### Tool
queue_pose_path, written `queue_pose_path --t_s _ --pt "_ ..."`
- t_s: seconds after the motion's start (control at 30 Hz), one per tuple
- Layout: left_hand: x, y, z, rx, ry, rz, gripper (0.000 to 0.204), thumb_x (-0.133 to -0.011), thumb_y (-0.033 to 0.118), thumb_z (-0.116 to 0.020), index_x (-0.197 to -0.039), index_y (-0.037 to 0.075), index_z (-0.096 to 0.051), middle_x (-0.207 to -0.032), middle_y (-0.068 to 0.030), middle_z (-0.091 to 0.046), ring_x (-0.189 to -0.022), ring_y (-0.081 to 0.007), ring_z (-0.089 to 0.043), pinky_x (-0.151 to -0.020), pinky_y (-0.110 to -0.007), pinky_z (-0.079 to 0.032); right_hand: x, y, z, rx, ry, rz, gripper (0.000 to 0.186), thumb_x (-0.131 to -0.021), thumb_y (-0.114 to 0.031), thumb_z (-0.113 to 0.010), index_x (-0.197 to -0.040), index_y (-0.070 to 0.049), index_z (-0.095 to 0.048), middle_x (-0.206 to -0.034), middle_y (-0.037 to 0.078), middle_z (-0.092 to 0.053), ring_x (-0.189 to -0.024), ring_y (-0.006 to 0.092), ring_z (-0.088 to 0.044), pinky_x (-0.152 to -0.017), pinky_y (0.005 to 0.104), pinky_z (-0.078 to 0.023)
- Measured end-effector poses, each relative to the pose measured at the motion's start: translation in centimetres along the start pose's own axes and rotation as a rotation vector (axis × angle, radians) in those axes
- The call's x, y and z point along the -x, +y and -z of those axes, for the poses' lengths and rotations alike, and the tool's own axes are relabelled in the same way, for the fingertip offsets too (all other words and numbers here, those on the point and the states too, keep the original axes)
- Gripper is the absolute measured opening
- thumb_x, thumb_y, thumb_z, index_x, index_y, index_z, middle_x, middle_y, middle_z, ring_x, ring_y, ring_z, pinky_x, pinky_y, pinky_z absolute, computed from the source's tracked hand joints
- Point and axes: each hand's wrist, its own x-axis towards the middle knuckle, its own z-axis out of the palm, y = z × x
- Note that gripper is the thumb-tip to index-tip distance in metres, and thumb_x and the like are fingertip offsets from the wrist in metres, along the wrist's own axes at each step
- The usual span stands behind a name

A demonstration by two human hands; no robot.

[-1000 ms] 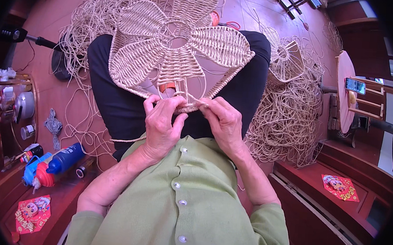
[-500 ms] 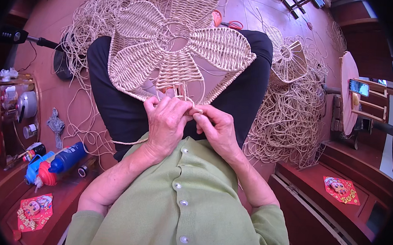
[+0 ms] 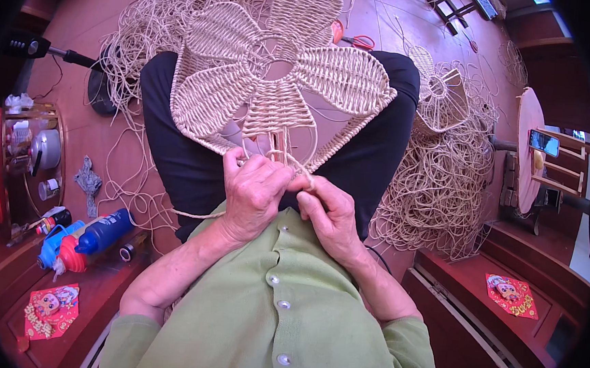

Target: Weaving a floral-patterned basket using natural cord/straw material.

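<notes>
A flower-shaped woven cord piece [image 3: 347,75] rests across my lap, several petals around an open ring in the middle. Its nearest petal [image 3: 276,111] is woven only partway, with bare frame strands at the lower end. At those strands my left hand [image 3: 254,196] is closed on the frame's edge, its fingertips partly hidden. Close beside it, my right hand [image 3: 329,207] pinches a length of beige cord [image 3: 295,162], which runs over to the frame. Another stretch of cord [image 3: 197,214] trails leftward from under my left wrist.
Heaps of loose cord [image 3: 421,193] lie right and far left. A second woven piece [image 3: 444,102] sits on the right heap. Red-handled scissors [image 3: 359,42] lie beyond my knees. Left stand a blue bottle [image 3: 105,231] and a rack [image 3: 30,159]; right, a round stool [image 3: 527,145] with a phone [image 3: 543,142].
My right hand has drawn slightly down and away from the left, pulling the cord between them. The left hand stays at the frame. The whole view has shifted a little.
</notes>
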Motion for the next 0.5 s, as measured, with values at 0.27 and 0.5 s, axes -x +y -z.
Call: queue_pose_path --t_s 0.27,0.5 --pt "-0.9 0.7 0.3 -0.026 -0.076 0.078 0.023 -0.08 0.009 -0.075 -0.1 0.011 -0.066 -0.085 -0.0003 -0.065 -0.086 -0.0205 -0.062 -0.091 -0.044 -0.034 -1.1 1.2 0.4 0.374 0.116 0.143 0.035 -0.087 -0.004 -0.075 -0.12 -0.003 -0.063 -0.078 0.004 -0.061 -0.062 0.0109 -0.058 -0.059 0.0266 -0.051" --pt "-0.4 0.5 0.0 -0.037 -0.084 0.106 0.021 -0.081 0.009 -0.073 -0.1 0.01 -0.064 -0.085 -0.0006 -0.064 -0.087 -0.0211 -0.061 -0.09 -0.044 -0.035 -1.1 2.1 0.5 0.222 0.035 -0.039 0.013 -0.093 -0.009 -0.069 -0.103 -0.002 -0.066 -0.079 0.009 -0.061 -0.063 0.0186 -0.062 -0.058 0.0328 -0.051"
